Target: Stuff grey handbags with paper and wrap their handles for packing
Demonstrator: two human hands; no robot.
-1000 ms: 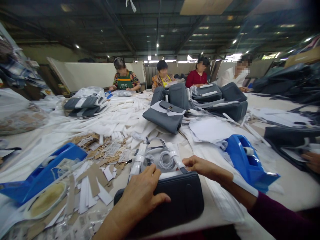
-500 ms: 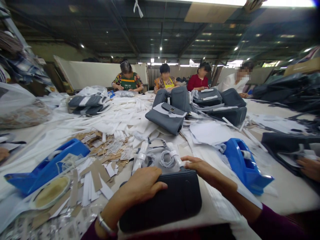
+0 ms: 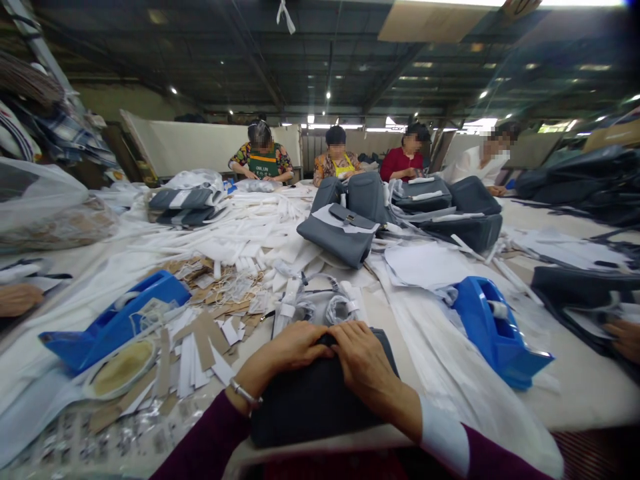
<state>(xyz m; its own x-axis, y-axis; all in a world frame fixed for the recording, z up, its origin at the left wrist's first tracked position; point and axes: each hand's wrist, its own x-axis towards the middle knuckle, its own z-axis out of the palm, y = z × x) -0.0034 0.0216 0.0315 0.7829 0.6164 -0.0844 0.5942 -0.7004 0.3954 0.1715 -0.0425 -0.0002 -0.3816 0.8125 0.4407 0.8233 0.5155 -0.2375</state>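
Note:
A dark handbag (image 3: 305,407) lies at the table's front edge, right before me. My left hand (image 3: 295,345) is closed over its top edge, fingers curled down the far side. Close beside it, nearly touching, my right hand (image 3: 364,357) grips the same edge with its fingers bent over. The fingertips of both hands are partly hidden. Just beyond the bag lie plastic-wrapped straps (image 3: 341,308) and a handle bound in white wrapping (image 3: 286,308).
Blue tape dispensers stand left (image 3: 120,323) and right (image 3: 487,333). Paper and card strips (image 3: 193,360) litter the left side. Grey handbags (image 3: 340,233) are piled farther back. Several co-workers sit across the table; a co-worker's hand (image 3: 625,339) shows at right.
My right hand has moved left from the bag's right corner to its top middle, beside my left hand. The left hand's fingers now curl over the edge. The view has shifted slightly.

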